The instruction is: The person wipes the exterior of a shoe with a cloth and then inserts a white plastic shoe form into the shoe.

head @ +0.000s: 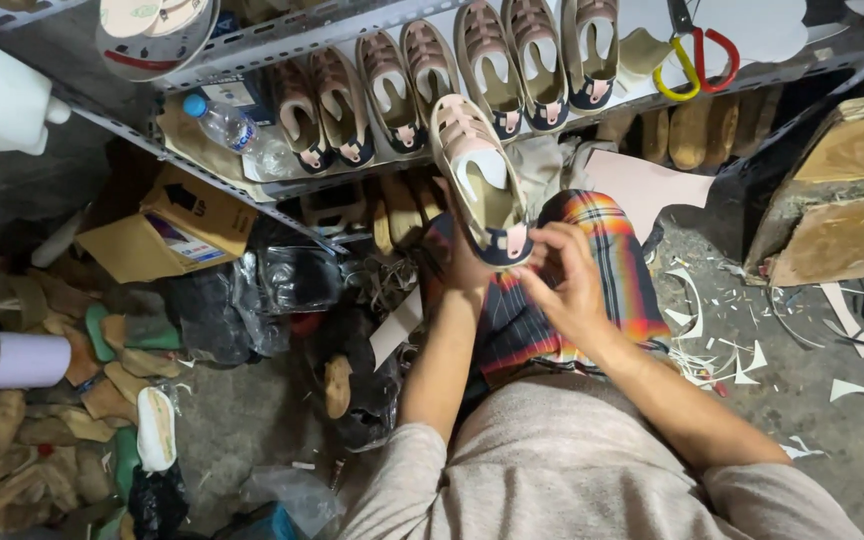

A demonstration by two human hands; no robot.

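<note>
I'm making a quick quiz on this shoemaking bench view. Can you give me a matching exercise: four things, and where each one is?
Things:
1. shoe
2. scissors
3. water bottle
4. cardboard box

Places:
A. lying on the shelf at its left end
B. on the floor below the shelf, at left
C. held between the left hand and right hand
D. on the shelf at its right end

Pairs: 1-C, 2-D, 3-A, 4-B

The person wears a pale beige knitted top (592, 470), its sleeves pushed up above the elbows and bunched at 7 and 5 o'clock. Over the lap, toward 12 o'clock, lies a plaid cloth (602, 260) in dark blue, red, orange and yellow stripes. Both hands are bare: no gloves, rings or watch.
</note>
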